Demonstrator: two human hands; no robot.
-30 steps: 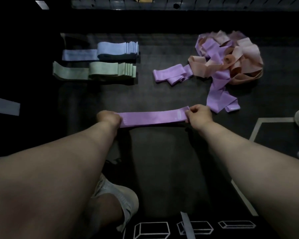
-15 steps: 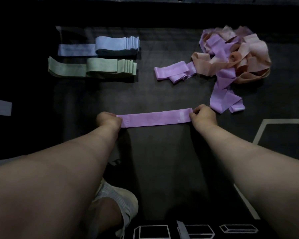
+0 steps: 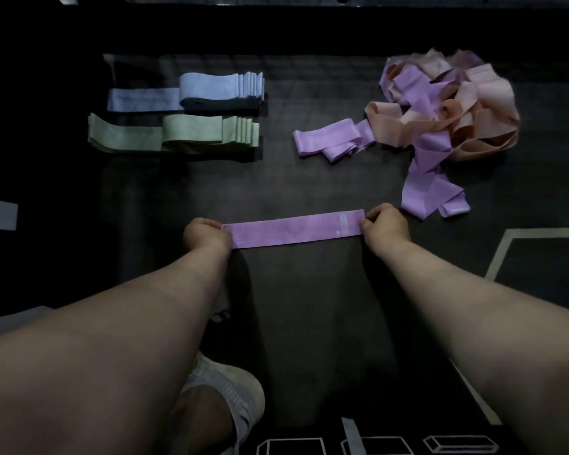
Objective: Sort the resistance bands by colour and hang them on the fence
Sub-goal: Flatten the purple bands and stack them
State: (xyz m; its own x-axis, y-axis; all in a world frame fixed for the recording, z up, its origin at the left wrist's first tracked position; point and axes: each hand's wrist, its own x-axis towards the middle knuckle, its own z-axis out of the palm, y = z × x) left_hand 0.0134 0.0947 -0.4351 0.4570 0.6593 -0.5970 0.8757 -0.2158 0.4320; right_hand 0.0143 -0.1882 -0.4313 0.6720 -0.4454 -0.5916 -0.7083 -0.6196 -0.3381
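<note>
Floor [image 3: 309,323]: one purple band [image 3: 293,229], left hand [image 3: 206,236], right hand [image 3: 386,229]

A purple band [image 3: 293,228] lies stretched flat, seemingly on the floor [image 3: 309,307]. Beyond: blue stack [image 3: 220,87] and green stack [image 3: 191,134] at left, tangled purple-and-peach heap [image 3: 447,106] at right.

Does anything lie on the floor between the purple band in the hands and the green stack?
Nothing visible does. Between the purple band, held at its ends by the left hand and right hand, and the green stack is only dark floor. The mixed pile lies off to the right.
</note>
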